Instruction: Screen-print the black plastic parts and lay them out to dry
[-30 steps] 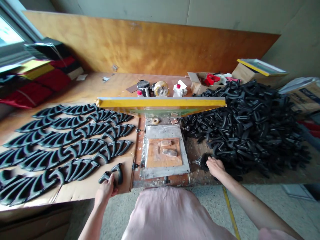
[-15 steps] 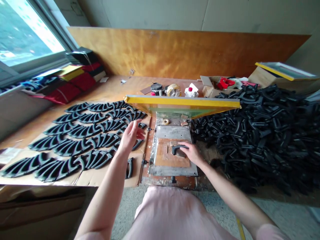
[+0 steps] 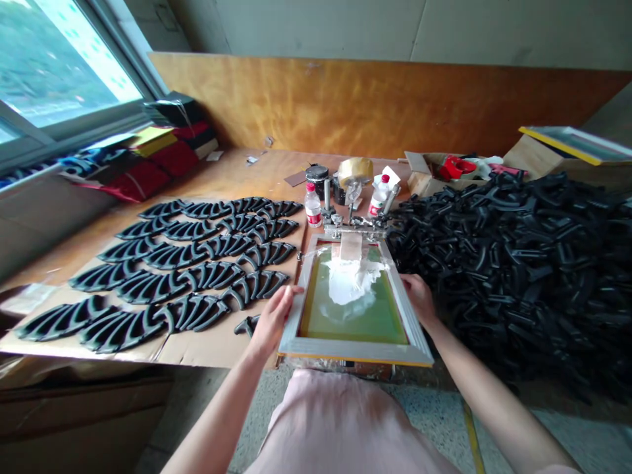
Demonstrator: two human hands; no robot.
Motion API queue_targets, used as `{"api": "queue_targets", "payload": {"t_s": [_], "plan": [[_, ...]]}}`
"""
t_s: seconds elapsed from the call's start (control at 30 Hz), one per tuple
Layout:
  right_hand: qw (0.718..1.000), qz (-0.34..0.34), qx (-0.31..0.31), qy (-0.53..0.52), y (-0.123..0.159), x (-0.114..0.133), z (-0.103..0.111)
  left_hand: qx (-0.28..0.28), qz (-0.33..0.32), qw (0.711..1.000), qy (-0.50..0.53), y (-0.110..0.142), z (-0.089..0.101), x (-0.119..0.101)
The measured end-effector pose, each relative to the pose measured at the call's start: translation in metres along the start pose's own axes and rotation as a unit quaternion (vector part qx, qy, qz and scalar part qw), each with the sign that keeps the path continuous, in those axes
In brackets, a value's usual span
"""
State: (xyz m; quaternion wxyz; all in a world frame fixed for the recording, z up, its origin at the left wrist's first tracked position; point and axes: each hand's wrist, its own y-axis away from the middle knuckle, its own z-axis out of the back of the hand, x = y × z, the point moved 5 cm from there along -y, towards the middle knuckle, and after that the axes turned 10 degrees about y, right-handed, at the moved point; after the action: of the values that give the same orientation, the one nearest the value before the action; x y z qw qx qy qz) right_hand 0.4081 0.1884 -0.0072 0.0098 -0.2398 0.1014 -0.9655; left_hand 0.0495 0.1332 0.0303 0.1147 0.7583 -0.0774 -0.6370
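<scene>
A screen printing frame (image 3: 291, 322) with a grey rim and green mesh lies lowered in front of me, over the metal base plate. White ink (image 3: 348, 283) is spread on the upper part of its mesh, and a squeegee (image 3: 351, 247) rests at the far end. With fingers closed, my left hand (image 3: 276, 316) grips the frame's left edge. My right hand (image 3: 419, 297) has hold of the right edge, its fingertips partly hidden. The black handle seen earlier on the plate is hidden beneath the frame.
Rows of black curved handles (image 3: 148, 280) lie on cardboard at the left. A large heap of black handles (image 3: 513, 263) covers the right. Behind the hinge clamp (image 3: 355, 227) stand a red-capped bottle (image 3: 313, 205), another bottle (image 3: 379, 195), a dark jar (image 3: 316, 179) and tape (image 3: 355, 171).
The screen printing frame has swung down from its raised position over the plate. My right hand has left the black handle, and both hands are now at the frame's sides.
</scene>
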Motion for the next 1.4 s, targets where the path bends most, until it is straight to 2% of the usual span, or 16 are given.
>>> {"api": "queue_targets", "payload": {"t_s": [0.07,0.17,0.23,0.3,0.37,0.43,0.53,0.6,0.67,0.77,0.83,0.97,1.07,1.23,1.3,1.4], "plan": [[0.999,0.001,-0.046,0.006,-0.022,0.006,0.017,0.003,0.048,0.999,0.005,0.000,0.004,0.040],[0.992,0.099,-0.061,0.037,-0.053,0.060,0.019,-0.008,0.070,0.997,-0.007,-0.011,0.007,0.082],[0.984,0.155,-0.004,0.093,-0.061,0.101,0.003,-0.012,0.075,0.997,-0.019,-0.019,0.009,0.097],[0.972,0.166,0.079,0.145,-0.057,0.126,-0.018,-0.013,0.080,0.997,-0.019,-0.024,0.011,0.105],[0.958,0.178,0.140,0.174,-0.038,0.134,-0.033,-0.008,0.086,0.996,-0.008,-0.025,0.013,0.108],[0.942,0.224,0.166,0.184,-0.014,0.132,-0.038,-0.001,0.086,0.996,0.004,-0.025,0.013,0.110],[0.909,0.323,0.198,0.173,0.015,0.124,-0.031,-0.013,0.083,0.996,0.006,-0.024,0.013,0.110],[0.896,0.352,0.221,0.157,0.019,0.122,-0.025,-0.033,0.083,0.996,-0.005,-0.023,0.015,0.109],[0.903,0.343,0.220,0.140,0.013,0.123,-0.021,-0.047,0.082,0.995,-0.011,-0.022,0.015,0.106],[0.934,0.298,0.150,0.125,0.006,0.126,-0.023,-0.045,0.082,0.996,-0.003,-0.020,0.014,0.101],[0.941,0.292,0.120,0.121,0.014,0.124,-0.028,-0.040,0.086,0.995,0.005,-0.018,0.013,0.099],[0.933,0.309,0.153,0.100,0.027,0.119,-0.032,-0.036,0.088,0.995,0.009,-0.016,0.011,0.095],[0.954,0.252,0.136,0.086,-0.001,0.125,-0.021,-0.019,0.095,0.995,0.008,-0.012,0.008,0.083],[0.987,0.124,0.046,0.086,-0.077,0.125,0.019,0.022,0.088,0.996,0.007,-0.003,0.002,0.030],[0.995,0.084,-0.009,0.058,-0.096,0.102,0.043,0.020,0.062,0.997,0.033,-0.005,-0.002,0.002],[0.997,-0.015,-0.079,0.001,-0.100,0.045,0.064,0.001,-0.027,0.996,0.085,-0.018,-0.014,-0.045]]}}
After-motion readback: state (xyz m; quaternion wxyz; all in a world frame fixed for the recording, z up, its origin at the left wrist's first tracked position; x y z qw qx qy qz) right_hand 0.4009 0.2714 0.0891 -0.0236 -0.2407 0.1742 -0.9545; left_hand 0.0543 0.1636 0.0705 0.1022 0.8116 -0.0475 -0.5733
